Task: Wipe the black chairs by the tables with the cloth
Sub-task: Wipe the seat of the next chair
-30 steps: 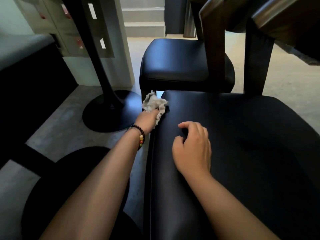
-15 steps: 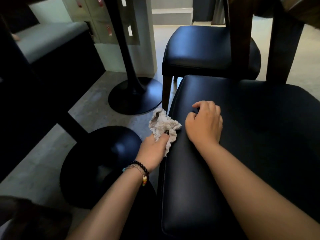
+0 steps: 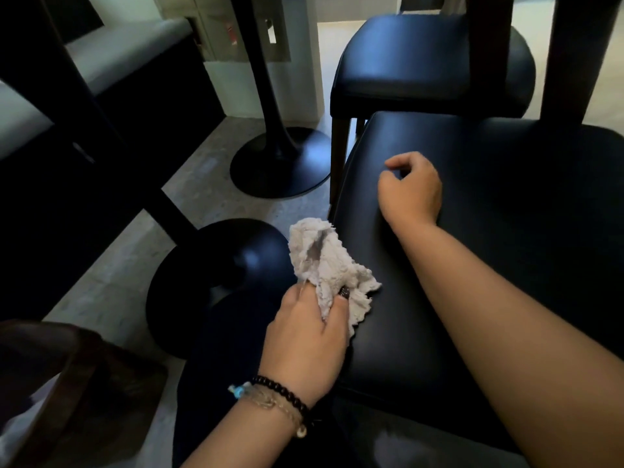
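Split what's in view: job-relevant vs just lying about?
Job:
cloth, gripped by left hand
near black chair seat, right hand resting on it
far black chair

Just there:
two black table bases
grey bench

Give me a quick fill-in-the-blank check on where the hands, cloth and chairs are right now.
1. The crumpled grey cloth is gripped by the ____ hand.
2. The right hand rests on the near chair seat, holding ____.
3. The cloth lies at the seat's ____ edge.
4. Beaded bracelets circle the ____ wrist.

Missing words: left; nothing; left; left
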Demonstrator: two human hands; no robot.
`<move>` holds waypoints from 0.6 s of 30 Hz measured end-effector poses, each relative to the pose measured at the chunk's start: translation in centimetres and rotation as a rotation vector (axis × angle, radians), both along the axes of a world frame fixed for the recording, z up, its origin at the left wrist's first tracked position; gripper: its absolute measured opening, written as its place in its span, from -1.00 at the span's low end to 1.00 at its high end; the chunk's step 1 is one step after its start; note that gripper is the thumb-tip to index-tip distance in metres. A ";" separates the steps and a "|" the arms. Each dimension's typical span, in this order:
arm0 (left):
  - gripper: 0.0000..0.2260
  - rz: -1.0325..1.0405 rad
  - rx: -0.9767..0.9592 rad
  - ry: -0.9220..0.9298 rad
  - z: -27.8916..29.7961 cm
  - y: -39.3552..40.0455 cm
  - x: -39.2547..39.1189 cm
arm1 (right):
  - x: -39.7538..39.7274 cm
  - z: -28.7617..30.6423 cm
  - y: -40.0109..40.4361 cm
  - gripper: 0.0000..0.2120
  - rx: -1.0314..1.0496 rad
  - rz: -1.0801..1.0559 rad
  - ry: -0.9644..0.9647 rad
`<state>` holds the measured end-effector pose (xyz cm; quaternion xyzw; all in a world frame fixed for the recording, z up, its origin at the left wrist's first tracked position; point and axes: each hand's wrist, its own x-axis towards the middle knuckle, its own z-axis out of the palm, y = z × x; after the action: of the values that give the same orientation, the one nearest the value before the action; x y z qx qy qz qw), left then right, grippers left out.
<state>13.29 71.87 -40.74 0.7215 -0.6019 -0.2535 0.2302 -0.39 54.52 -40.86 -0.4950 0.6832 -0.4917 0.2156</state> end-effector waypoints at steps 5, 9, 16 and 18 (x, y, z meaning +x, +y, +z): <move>-0.59 -0.073 -0.104 -0.286 0.2 -4.4 -2.3 | -1.3 1.8 1.1 -0.73 -0.094 0.009 -0.533; -0.45 -0.256 -0.235 -0.478 -0.2 -9.1 -4.4 | -4.1 2.4 4.1 -0.68 -0.105 0.030 -0.851; -0.43 -0.604 -0.227 -0.540 1.4 -14.2 -7.4 | -7.1 2.9 9.5 -0.71 -0.280 -0.254 -0.484; -0.44 -0.733 -0.233 -0.437 2.2 -14.0 -7.9 | -7.5 2.9 10.7 -0.71 -0.291 -0.244 -0.273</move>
<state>5.44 57.91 -38.52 0.4664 -0.8770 -0.0904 0.0724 -7.90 65.23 -37.97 -0.3634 0.6244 -0.6699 0.1714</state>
